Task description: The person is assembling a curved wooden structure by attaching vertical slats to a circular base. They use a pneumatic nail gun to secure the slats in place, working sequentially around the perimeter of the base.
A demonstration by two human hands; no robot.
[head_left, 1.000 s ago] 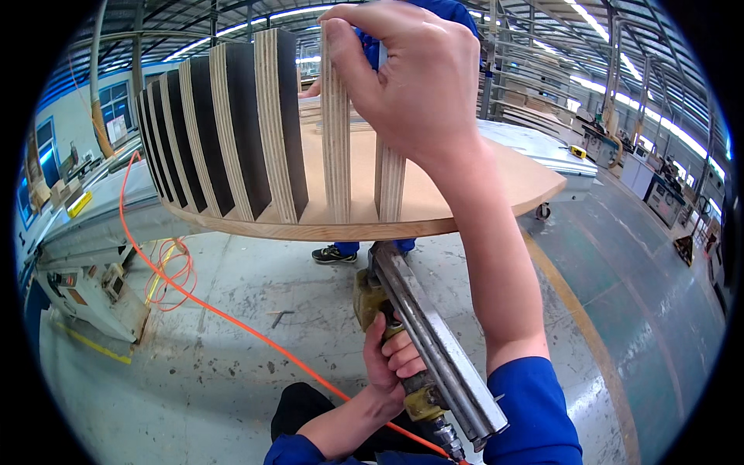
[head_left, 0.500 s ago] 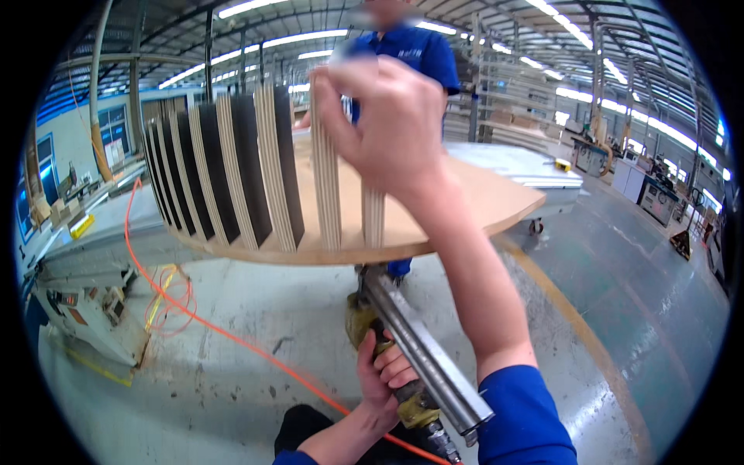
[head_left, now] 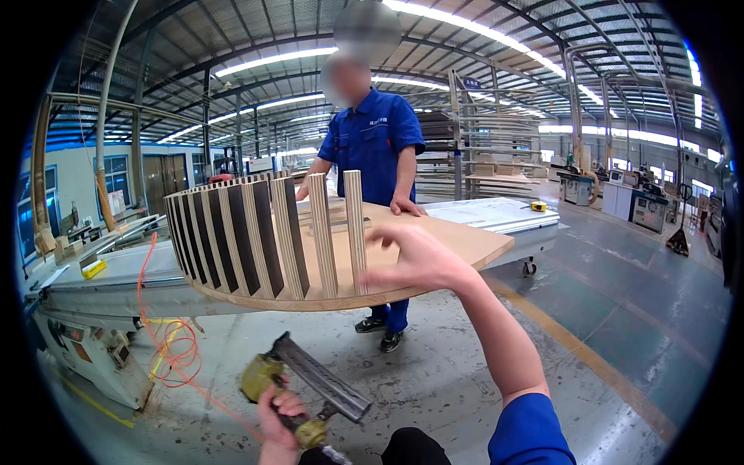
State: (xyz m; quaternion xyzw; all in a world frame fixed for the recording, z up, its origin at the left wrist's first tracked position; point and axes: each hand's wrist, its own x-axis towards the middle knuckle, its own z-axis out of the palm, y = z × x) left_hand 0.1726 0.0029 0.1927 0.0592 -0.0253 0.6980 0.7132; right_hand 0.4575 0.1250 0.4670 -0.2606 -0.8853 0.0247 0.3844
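Note:
Down low, my left hand is wrapped round the handle of a yellow-green air nail gun with a long dark magazine, held below and apart from the board. My right hand is beside the rightmost upright plywood strip, fingers apart and curved; whether they touch it I cannot tell. That strip stands at the curved edge of a flat tan board. Another plywood strip stands just left of it. Further left, several dark-faced strips follow the curve like a fence.
A co-worker in blue stands behind the board, one hand resting on it. The board lies on a pale machine table with a yellow tape measure. An orange air hose coils on the floor at left. Machines stand far right.
My right hand has come down from the strips' tops to beside the rightmost strip. My left hand has moved the nail gun left, away from under the board edge. The view has tilted up.

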